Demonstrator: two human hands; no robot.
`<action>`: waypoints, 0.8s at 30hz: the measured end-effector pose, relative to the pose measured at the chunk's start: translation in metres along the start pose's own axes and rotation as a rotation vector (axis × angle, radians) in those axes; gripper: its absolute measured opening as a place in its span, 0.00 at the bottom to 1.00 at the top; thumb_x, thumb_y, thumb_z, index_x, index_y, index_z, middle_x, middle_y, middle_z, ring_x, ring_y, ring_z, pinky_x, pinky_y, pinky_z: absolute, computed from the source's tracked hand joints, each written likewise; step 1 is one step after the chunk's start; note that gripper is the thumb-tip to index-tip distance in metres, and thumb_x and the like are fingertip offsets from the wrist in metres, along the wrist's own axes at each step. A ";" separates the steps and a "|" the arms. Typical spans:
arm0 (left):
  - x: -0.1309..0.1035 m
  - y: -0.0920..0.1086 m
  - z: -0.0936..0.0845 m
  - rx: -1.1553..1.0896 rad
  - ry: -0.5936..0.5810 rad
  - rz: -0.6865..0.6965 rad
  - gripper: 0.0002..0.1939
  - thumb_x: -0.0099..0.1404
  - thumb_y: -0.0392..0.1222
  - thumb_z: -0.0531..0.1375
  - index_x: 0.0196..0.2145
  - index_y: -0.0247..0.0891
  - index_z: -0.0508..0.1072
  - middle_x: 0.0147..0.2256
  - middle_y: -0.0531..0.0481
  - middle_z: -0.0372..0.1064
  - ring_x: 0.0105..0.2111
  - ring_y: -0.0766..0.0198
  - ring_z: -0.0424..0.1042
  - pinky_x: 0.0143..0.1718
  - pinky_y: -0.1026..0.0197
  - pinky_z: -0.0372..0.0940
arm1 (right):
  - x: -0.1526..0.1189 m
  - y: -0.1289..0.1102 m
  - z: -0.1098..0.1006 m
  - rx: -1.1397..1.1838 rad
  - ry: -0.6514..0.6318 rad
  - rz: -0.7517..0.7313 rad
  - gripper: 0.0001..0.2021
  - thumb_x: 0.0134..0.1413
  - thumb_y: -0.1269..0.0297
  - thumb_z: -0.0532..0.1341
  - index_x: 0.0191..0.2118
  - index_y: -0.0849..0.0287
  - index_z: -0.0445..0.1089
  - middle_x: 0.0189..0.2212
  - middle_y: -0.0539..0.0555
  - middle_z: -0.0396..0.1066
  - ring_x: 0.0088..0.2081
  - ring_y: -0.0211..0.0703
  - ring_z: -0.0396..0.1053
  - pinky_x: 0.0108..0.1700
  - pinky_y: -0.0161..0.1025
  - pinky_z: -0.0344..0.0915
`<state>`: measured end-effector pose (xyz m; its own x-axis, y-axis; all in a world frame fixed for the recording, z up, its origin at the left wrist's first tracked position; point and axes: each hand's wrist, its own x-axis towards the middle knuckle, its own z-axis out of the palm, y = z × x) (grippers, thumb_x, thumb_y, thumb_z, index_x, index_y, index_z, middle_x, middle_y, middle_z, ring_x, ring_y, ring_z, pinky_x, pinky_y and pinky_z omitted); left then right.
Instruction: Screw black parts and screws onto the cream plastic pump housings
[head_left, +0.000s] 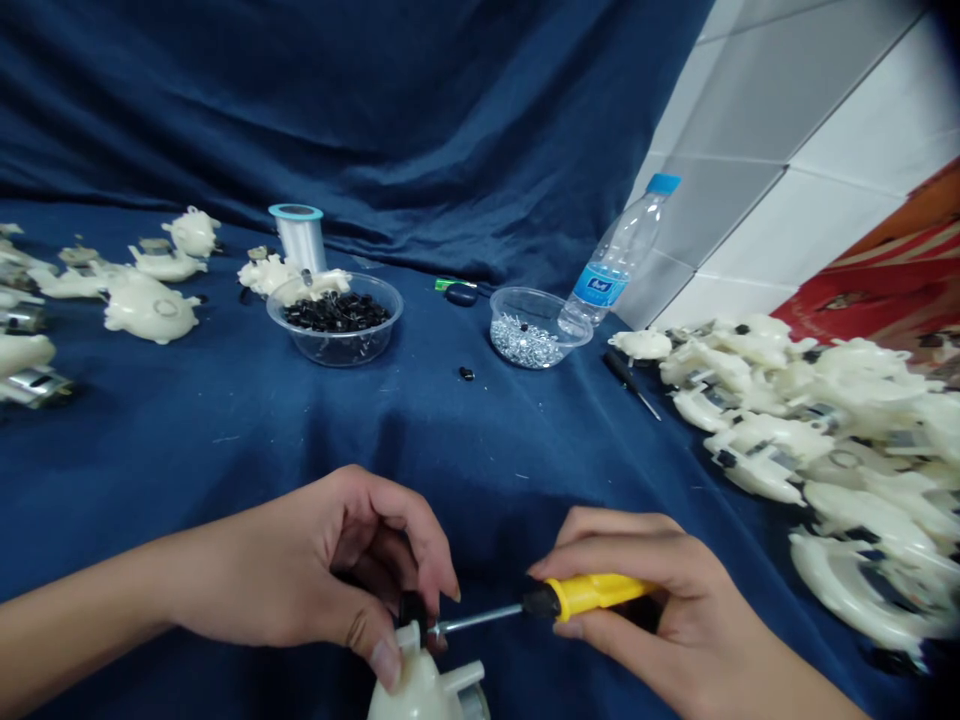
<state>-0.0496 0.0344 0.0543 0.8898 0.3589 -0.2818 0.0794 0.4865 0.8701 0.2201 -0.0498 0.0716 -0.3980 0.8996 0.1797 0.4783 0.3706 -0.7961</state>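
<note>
Low and central before us is the pale plastic shell (420,692), pinched with a black piece (410,607) in our left hand (311,570); our right hand (652,605) grips the yellow screwdriver (592,597). The shell looks stiff, fairly light, slick; we'd hold its rounded side. Beyond stretch the blue cloth-covered desk (405,410), dark-blue drape (360,110) and tiled wall (727,190).

The left hand (315,570) arches, fingers curled above an outstretched thumb. The right hand (652,600) faces it, fingers and thumb gripping. The left forearm (90,630) slants from the left edge.
</note>
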 end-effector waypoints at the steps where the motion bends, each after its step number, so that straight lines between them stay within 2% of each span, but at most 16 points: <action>1: 0.000 0.001 0.000 -0.005 -0.005 -0.010 0.20 0.46 0.21 0.74 0.36 0.36 0.78 0.34 0.52 0.79 0.38 0.64 0.79 0.36 0.71 0.72 | 0.000 0.000 0.000 -0.006 0.001 -0.004 0.09 0.56 0.74 0.66 0.41 0.57 0.79 0.29 0.51 0.74 0.27 0.35 0.71 0.29 0.32 0.66; 5: -0.001 0.001 -0.001 -0.027 -0.027 -0.049 0.18 0.50 0.23 0.73 0.37 0.36 0.78 0.35 0.52 0.81 0.35 0.68 0.78 0.36 0.72 0.71 | 0.000 0.000 0.000 -0.007 0.011 -0.020 0.14 0.55 0.76 0.66 0.45 0.53 0.79 0.30 0.49 0.75 0.28 0.33 0.72 0.31 0.30 0.67; 9: -0.001 0.000 -0.002 -0.036 -0.033 -0.087 0.12 0.56 0.28 0.72 0.36 0.35 0.78 0.35 0.51 0.82 0.30 0.72 0.78 0.32 0.75 0.70 | -0.002 0.002 0.000 -0.007 0.025 -0.020 0.16 0.55 0.76 0.67 0.46 0.49 0.79 0.31 0.48 0.75 0.28 0.32 0.72 0.31 0.29 0.67; 12: -0.002 -0.001 0.000 -0.085 -0.037 -0.086 0.08 0.60 0.27 0.70 0.34 0.34 0.76 0.33 0.52 0.82 0.30 0.74 0.79 0.32 0.77 0.70 | -0.003 0.003 0.000 -0.006 0.032 -0.012 0.17 0.55 0.75 0.67 0.47 0.47 0.79 0.31 0.48 0.75 0.28 0.32 0.72 0.30 0.29 0.67; 19: -0.003 -0.006 0.006 -0.139 -0.002 -0.022 0.12 0.57 0.28 0.72 0.32 0.36 0.72 0.37 0.49 0.82 0.45 0.56 0.81 0.40 0.66 0.73 | -0.004 0.004 -0.001 -0.023 0.038 -0.019 0.19 0.55 0.75 0.67 0.49 0.44 0.78 0.31 0.47 0.75 0.28 0.32 0.72 0.30 0.29 0.66; 24: -0.001 -0.004 0.009 -0.206 0.007 0.014 0.10 0.59 0.29 0.70 0.35 0.37 0.74 0.37 0.50 0.82 0.48 0.55 0.80 0.45 0.64 0.71 | -0.004 0.005 -0.001 -0.051 0.071 -0.032 0.20 0.55 0.75 0.67 0.50 0.43 0.77 0.32 0.46 0.75 0.28 0.32 0.72 0.29 0.29 0.66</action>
<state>-0.0472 0.0247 0.0544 0.8868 0.3721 -0.2740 -0.0271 0.6338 0.7730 0.2252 -0.0509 0.0677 -0.3582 0.9004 0.2467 0.5065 0.4094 -0.7589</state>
